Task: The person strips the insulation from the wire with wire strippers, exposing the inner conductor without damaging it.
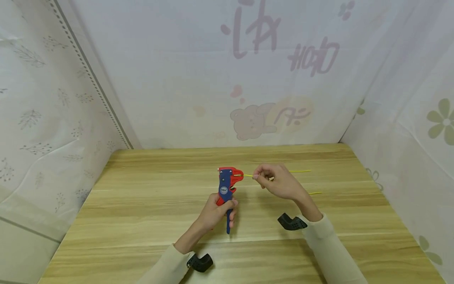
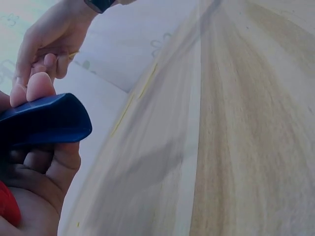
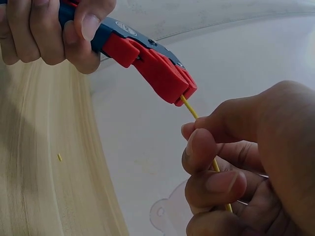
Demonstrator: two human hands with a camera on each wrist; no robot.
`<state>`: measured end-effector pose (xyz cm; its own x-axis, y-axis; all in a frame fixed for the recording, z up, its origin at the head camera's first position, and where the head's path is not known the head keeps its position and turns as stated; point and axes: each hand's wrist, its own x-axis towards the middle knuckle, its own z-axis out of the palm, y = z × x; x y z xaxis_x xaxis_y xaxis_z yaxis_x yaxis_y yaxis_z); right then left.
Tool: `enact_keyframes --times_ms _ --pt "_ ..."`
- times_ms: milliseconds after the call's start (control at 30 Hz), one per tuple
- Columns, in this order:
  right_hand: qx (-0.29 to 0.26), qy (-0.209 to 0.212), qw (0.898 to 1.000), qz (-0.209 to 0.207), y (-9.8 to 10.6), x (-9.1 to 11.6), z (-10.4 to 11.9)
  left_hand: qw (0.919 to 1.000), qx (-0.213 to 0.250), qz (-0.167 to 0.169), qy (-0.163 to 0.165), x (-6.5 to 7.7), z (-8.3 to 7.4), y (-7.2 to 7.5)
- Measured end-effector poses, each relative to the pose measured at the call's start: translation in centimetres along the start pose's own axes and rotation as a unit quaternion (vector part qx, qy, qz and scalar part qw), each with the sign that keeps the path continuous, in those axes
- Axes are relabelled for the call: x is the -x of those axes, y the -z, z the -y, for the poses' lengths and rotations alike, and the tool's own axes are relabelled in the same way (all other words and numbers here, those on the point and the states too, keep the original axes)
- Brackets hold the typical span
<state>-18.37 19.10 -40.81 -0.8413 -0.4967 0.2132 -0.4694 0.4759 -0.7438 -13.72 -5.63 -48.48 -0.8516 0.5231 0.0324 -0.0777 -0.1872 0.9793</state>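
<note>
The left hand (image 1: 217,212) has its fingers wrapped round the handle of a pair of pliers (image 1: 225,185), which stands nearly upright over the table (image 1: 142,197). The pliers have a smooth, dark blue body with a pale round badge and a blunt, glossy red nose; in the left wrist view the handle is a hollow channel with a rounded end. The right hand (image 1: 278,182) pinches a thin yellow wire (image 1: 249,175) between thumb and forefinger, the other fingers curled beneath. The wire is slender and slightly bowed, its far end in the slot of the red nose, its other part running down across the right fingers.

Two more yellow strands (image 2: 123,113) (image 2: 147,81) lie on the table, and a tiny yellow scrap (image 3: 60,157) rests apart from them. The tabletop has streaky, light brown wood grain. Soft cream sleeves (image 1: 335,250) cover the forearms, with a perforated black bracket (image 1: 292,222) near the right wrist. Pale printed cloth (image 1: 177,86) hangs behind in faint creases.
</note>
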Motion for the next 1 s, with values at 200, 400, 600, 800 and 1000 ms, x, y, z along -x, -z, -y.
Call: enact_keyframes --times_ms 200,400,600,800,1000 --pt "0.003 -0.002 1.000 0.000 -0.14 -0.11 -0.11 0.9998 0.012 -0.012 0.012 0.05 -0.11 -0.16" --pt "-0.003 -0.009 1.000 0.006 -0.11 -0.08 -0.03 0.9995 0.015 -0.022 0.018 0.10 -0.22 -0.33" --pt "-0.005 -0.014 1.000 0.005 -0.06 -0.07 0.02 0.9994 0.012 -0.025 0.019 0.12 -0.30 -0.37" --pt "-0.001 -0.012 1.000 -0.003 -0.06 -0.10 -0.21 0.9994 0.005 -0.022 0.028 0.05 -0.22 -0.17" --pt "0.005 -0.016 1.000 -0.015 0.09 -0.07 -0.32 0.9994 -0.004 -0.016 0.032 0.00 -0.33 -0.03"
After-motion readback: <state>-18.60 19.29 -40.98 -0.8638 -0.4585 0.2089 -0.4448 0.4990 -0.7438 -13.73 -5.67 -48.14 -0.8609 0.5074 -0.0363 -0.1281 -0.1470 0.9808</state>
